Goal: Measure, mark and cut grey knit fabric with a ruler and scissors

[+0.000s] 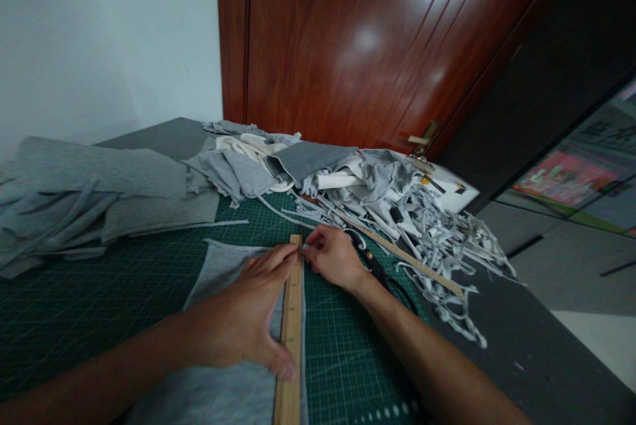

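Observation:
A piece of grey knit fabric [223,385] lies flat on the green cutting mat [348,359]. Along its right edge runs a wooden ruler [292,299], lengthwise away from me. My left hand [253,309] is spread open over fabric and ruler, its thumb and fingertips pressing on the ruler. Beside the ruler's far end, my right hand [332,254] is closed in a pinch at the fabric's edge. A small pale bit shows at its fingertips, too small to name. Black-handled scissors [375,266] lie just right of this hand, partly hidden by the wrist.
Folded grey fabric [99,170] is stacked at the left. A heap of scraps [368,177] and tangled strips [447,233] covers the back and right. A second wooden stick [412,259] lies across the strips. Behind the table stands a brown door [338,47].

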`<state>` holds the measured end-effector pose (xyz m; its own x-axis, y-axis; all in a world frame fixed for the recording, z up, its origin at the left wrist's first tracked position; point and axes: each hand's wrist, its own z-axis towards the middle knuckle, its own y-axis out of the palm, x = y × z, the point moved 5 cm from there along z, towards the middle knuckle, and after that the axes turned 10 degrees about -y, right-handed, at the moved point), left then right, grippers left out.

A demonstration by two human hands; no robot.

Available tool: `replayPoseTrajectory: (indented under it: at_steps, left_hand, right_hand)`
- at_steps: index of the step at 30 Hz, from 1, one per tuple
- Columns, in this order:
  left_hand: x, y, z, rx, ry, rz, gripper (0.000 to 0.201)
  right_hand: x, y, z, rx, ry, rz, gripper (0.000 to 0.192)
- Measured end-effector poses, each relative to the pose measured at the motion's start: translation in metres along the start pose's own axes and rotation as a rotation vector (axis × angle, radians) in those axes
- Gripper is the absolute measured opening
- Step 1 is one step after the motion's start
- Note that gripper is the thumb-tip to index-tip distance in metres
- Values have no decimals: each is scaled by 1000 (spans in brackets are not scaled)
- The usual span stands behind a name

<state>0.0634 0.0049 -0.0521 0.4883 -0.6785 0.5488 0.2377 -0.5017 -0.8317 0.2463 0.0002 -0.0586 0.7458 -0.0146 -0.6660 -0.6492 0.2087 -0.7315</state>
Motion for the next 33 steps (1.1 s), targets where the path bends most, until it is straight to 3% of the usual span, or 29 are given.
replayPoseTrajectory:
  at_steps: [16, 19, 22, 26, 33]
  left_hand:
    - [3, 0, 0, 4, -17, 27, 142]
    - [3, 1, 0, -14, -31, 31, 144]
    - [4, 0, 0, -5, -23, 22, 145]
    - [4, 0, 1, 4, -6, 18, 141]
    - [-1, 4, 0, 38, 22, 6, 140]
  right_hand:
    - [-17, -4, -10, 103, -29, -27, 18]
    - [-17, -4, -15, 72, -52, 4, 21]
    - [-15, -11, -18, 45, -64, 44, 20]
    - [-11, -20, -16, 103, -36, 71, 17]
    - [-11, -3, -15, 127, -49, 63, 19]
